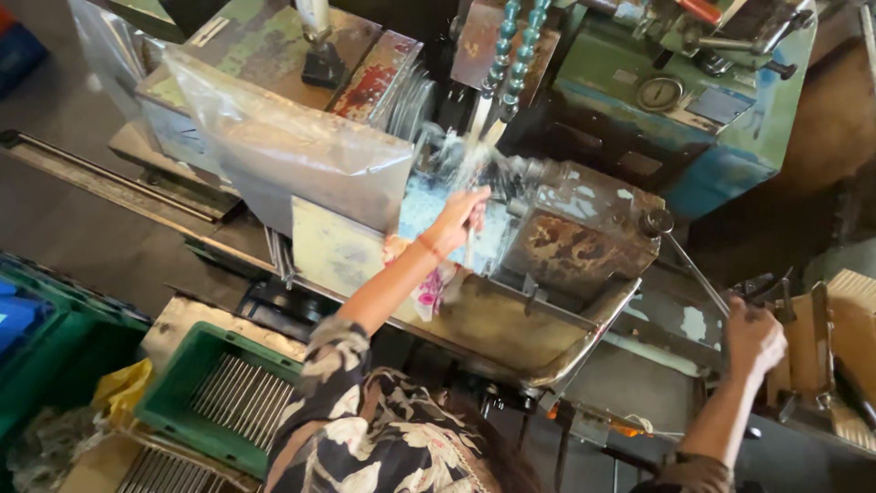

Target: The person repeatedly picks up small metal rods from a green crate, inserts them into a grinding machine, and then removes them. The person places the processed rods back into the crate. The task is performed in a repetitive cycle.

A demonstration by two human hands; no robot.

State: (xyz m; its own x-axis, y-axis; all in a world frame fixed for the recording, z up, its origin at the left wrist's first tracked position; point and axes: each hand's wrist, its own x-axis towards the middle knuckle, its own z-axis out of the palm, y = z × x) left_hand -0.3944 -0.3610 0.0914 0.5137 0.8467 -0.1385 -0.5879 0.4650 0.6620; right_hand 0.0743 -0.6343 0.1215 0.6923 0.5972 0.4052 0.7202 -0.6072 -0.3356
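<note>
A thin metal rod [471, 239] is pinched in the fingers of the left hand [459, 217], under coolant pouring from segmented teal nozzles [507, 57]; its tip is lost in the spray. The right hand [752, 336] is closed around a dark lever [765, 290], its handle largely hidden. More rods [239, 391] are seen in a green crate [173, 383].

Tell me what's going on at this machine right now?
A person in a floral shirt is working at an old green machine tool. Their left hand reaches into the wet work area, right where coolant pours from the segmented hoses; what it holds is hidden by spray. Their right hand has a closed grip on a dark lever at the machine's side. A green crate of thin metal rods sits at the lower left.
</note>
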